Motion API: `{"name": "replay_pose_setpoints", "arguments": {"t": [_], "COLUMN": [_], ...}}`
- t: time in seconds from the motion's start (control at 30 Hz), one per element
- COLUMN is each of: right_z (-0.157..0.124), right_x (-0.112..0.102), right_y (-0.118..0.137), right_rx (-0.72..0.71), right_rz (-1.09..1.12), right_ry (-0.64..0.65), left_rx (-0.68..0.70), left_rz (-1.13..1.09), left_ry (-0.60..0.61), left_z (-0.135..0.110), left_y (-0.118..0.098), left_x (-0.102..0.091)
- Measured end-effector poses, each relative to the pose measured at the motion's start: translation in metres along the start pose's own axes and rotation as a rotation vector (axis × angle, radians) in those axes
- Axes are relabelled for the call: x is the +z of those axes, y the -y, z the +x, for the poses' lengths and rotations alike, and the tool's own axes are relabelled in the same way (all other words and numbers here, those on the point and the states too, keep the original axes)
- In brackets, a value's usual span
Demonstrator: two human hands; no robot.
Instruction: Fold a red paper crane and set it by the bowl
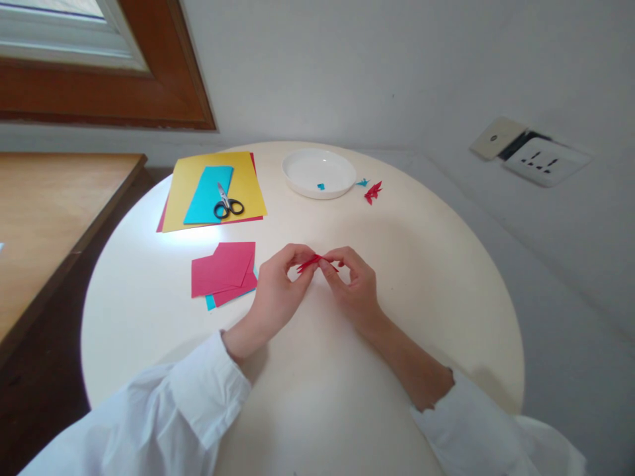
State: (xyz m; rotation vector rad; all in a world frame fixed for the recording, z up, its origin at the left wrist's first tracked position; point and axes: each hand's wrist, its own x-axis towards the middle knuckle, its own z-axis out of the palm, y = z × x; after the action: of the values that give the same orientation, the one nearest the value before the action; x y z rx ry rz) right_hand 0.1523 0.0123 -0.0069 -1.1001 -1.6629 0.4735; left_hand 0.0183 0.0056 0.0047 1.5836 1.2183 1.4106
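Observation:
Both hands meet over the middle of a round cream table [446, 284]. My left hand [278, 291] and my right hand [353, 281] each pinch one end of a small folded red paper piece [313, 262] held just above the tabletop. Fingers of both hands are curled closed around it. White sleeves cover both forearms.
Left of my hands lies a stack of red paper squares [223, 268] over a blue one. Farther back, black-handled scissors [227, 203] rest on a blue sheet [208, 193] atop yellow paper [248, 182]. A white dish [319, 173] holds a tiny blue folded piece; a small red folded figure [372, 192] and a blue one lie beside it. A wooden desk [44, 218] stands to the left.

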Motion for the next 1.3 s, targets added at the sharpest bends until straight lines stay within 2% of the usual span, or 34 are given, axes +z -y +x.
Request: {"name": "replay_pose_setpoints", "arguments": {"t": [0.27, 0.63, 0.8, 1.0, 1.3], "right_z": [0.0, 0.001, 0.001, 0.002, 0.002], "right_x": [0.0, -0.002, -0.003, -0.005, -0.005], "right_y": [-0.002, 0.001, 0.003, 0.003, 0.003], "right_rx": [-0.044, -0.182, -0.211, -0.257, -0.03], "right_rz": [-0.017, -0.07, -0.124, -0.103, 0.063], "right_ry": [-0.01, 0.001, -0.054, -0.023, -0.012], "left_rx": [-0.013, -0.023, -0.024, -0.047, -0.223], "left_rz": [-0.006, 0.016, 0.031, -0.023, -0.19], "left_ry": [-0.033, -0.01, 0.003, 0.024, 0.019], "left_z": [-0.001, -0.001, -0.002, 0.001, 0.004], "left_y": [-0.001, 0.002, 0.003, 0.002, -0.008], "left_x": [0.0, -0.002, -0.002, -0.003, -0.002]}}
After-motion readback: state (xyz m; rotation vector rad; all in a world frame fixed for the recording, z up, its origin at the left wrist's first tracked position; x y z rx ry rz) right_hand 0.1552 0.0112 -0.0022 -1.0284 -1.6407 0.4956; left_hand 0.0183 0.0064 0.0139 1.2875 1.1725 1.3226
